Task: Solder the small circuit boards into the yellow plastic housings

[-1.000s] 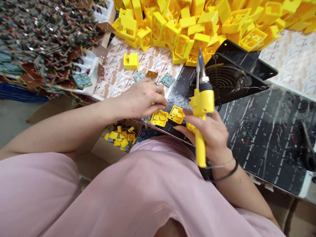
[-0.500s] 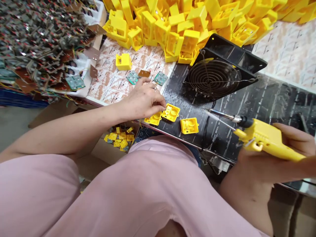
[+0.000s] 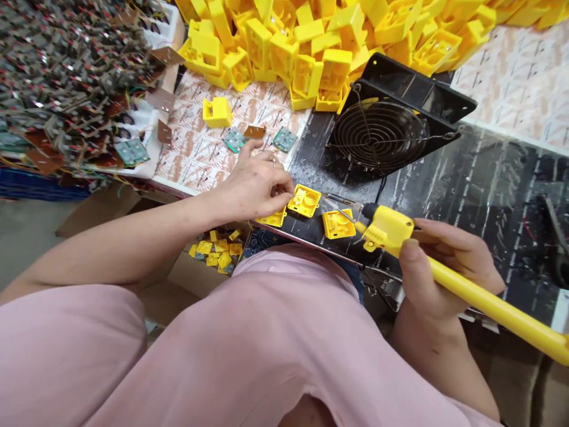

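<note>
My right hand (image 3: 448, 261) is wrapped round a yellow soldering tool (image 3: 391, 228), whose metal tip points left, close to the right side of a small yellow case (image 3: 304, 200). At the left edge of that case, my left hand (image 3: 262, 181) has its thumb and a finger pinched; what they hold, if anything, is too small to tell. Partly beneath the left hand lies a second yellow case (image 3: 273, 218). A third yellow case (image 3: 338, 223) sits under the tool's front end. Two green circuit boards (image 3: 285, 139) (image 3: 234, 140) and a brown board (image 3: 255, 132) lie beyond the left hand.
A black fan (image 3: 382, 130) stands behind the cases. Yellow housings (image 3: 306, 53) are piled at the back, with one single housing (image 3: 217, 112) nearer. Circuit boards with wires (image 3: 80, 77) are heaped at left. Below the table edge, a box (image 3: 182, 279) holds yellow parts.
My right hand has moved left with the soldering tool, bringing its tip from the open black surface to beside the middle case. My left hand has barely shifted.
</note>
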### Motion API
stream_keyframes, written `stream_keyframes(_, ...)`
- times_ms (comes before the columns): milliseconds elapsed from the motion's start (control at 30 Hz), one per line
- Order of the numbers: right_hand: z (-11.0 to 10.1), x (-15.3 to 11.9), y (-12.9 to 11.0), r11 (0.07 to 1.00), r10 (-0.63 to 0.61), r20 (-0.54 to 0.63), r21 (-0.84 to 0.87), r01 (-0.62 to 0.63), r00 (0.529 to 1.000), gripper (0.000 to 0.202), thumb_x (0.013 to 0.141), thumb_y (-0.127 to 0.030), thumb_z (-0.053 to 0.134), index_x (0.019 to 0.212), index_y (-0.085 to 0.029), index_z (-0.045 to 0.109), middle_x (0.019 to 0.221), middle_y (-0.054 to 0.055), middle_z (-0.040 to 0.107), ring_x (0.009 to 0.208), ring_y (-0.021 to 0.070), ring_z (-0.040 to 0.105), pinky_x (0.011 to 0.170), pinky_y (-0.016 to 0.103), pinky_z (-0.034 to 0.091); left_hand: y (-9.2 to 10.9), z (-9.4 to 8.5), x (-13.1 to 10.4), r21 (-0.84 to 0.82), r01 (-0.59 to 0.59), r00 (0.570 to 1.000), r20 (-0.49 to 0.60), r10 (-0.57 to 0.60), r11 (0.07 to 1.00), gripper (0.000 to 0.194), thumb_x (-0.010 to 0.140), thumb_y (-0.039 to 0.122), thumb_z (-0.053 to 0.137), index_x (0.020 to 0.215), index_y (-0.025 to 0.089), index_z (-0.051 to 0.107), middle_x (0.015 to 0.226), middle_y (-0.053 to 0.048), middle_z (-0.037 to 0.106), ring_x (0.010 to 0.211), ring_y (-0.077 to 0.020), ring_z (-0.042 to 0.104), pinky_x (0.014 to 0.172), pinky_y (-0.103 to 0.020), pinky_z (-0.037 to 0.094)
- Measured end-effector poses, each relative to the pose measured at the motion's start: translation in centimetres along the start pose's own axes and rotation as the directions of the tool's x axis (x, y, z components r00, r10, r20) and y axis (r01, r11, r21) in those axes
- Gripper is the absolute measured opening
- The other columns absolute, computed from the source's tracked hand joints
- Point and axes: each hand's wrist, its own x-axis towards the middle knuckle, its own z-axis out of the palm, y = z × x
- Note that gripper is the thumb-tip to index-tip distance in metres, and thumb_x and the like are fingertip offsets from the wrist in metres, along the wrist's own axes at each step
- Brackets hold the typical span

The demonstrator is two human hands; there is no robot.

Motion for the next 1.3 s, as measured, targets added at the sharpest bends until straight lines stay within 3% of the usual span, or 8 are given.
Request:
stream_keyframes(133,0.4,0.2,-0.7,0.983,-0.181,0.143,0.066,0.173,0.973,0.056,0.073,-0.005,0.082,0.126,-0.018,0.070,0.083,0.005,0.075,0.061,0.0179,0.069,0.048,0.025,0.056,0.3,0.0,0.0,-0.014,0.002,1.000,0.018,-0.002,1.000,0.018,0.082,0.032,0.058,0.077,0.024,0.073,0.076,-0.001,0.072,0.093,-0.0234,0.062,0.117,-0.064,0.026)
stream_keyframes(267,0.9,1.0,-1.9,0.972,-0.237,0.285,0.068,0.227,0.929,0.027,0.079,-0.009,0.080,0.102,-0.018,0.068,0.070,0.000,0.069,0.058,0.0154,0.068,0.048,0.022,0.057,0.6,0.0,0.2,0.016,0.011,0.999,0.045,-0.012,1.000,0.017,0.080,0.030,0.058,0.076,0.023,0.072,0.077,-0.001,0.073,0.093,-0.0237,0.061,0.118,-0.065,0.025)
stream_keyframes(333,1.1,1.2,-2.2,0.968,-0.250,0.324,0.047,0.248,0.913,0.026,0.077,-0.008,0.082,0.092,-0.018,0.064,0.072,0.001,0.071,0.059,0.0148,0.069,0.049,0.021,0.057,0.8,0.0,0.3,0.037,0.000,0.998,0.065,-0.002,0.999,0.016,0.079,0.028,0.058,0.075,0.023,0.072,0.076,-0.001,0.072,0.091,-0.0231,0.062,0.118,-0.064,0.026)
stream_keyframes(533,1.4,1.1,-2.2,0.943,-0.281,0.397,-0.052,0.327,0.874,0.029,0.078,-0.011,0.084,0.093,-0.020,0.062,0.076,0.001,0.073,0.062,0.0129,0.069,0.051,0.021,0.057,0.9,0.0,0.8,0.112,-0.043,0.996,0.078,0.034,0.993,0.018,0.079,0.028,0.057,0.069,0.023,0.070,0.071,-0.002,0.071,0.090,-0.0238,0.062,0.117,-0.062,0.028)
stream_keyframes(833,0.9,2.2,-2.7,0.946,-0.276,0.479,-0.020,0.325,0.833,0.027,0.077,-0.007,0.082,0.091,-0.020,0.064,0.082,0.001,0.074,0.067,0.0135,0.069,0.060,0.025,0.060,0.9,0.1,1.5,0.146,-0.082,0.992,0.107,0.067,0.986,0.019,0.076,0.028,0.056,0.063,0.023,0.068,0.065,-0.001,0.069,0.088,-0.0249,0.063,0.118,-0.060,0.024)
stream_keyframes(1000,1.1,2.6,-2.6,0.912,-0.365,0.496,0.022,0.409,0.788,0.022,0.081,-0.011,0.082,0.088,-0.019,0.062,0.076,0.002,0.072,0.064,0.0135,0.068,0.058,0.025,0.060,1.0,0.0,1.7,0.148,-0.069,0.991,0.127,0.050,0.987,0.020,0.076,0.028,0.055,0.061,0.022,0.067,0.063,-0.003,0.068,0.090,-0.0268,0.064,0.115,-0.061,0.028)
stream_keyframes(1300,-0.3,2.1,-2.9,0.950,-0.238,0.449,-0.077,0.303,0.861,0.024,0.081,-0.011,0.080,0.090,-0.023,0.062,0.079,-0.003,0.074,0.062,0.0115,0.068,0.057,0.023,0.059,1.0,-0.1,1.9,0.173,-0.085,0.989,0.134,0.062,0.981,0.017,0.075,0.027,0.058,0.062,0.022,0.068,0.062,-0.001,0.067,0.086,-0.0244,0.065,0.110,-0.056,0.037)
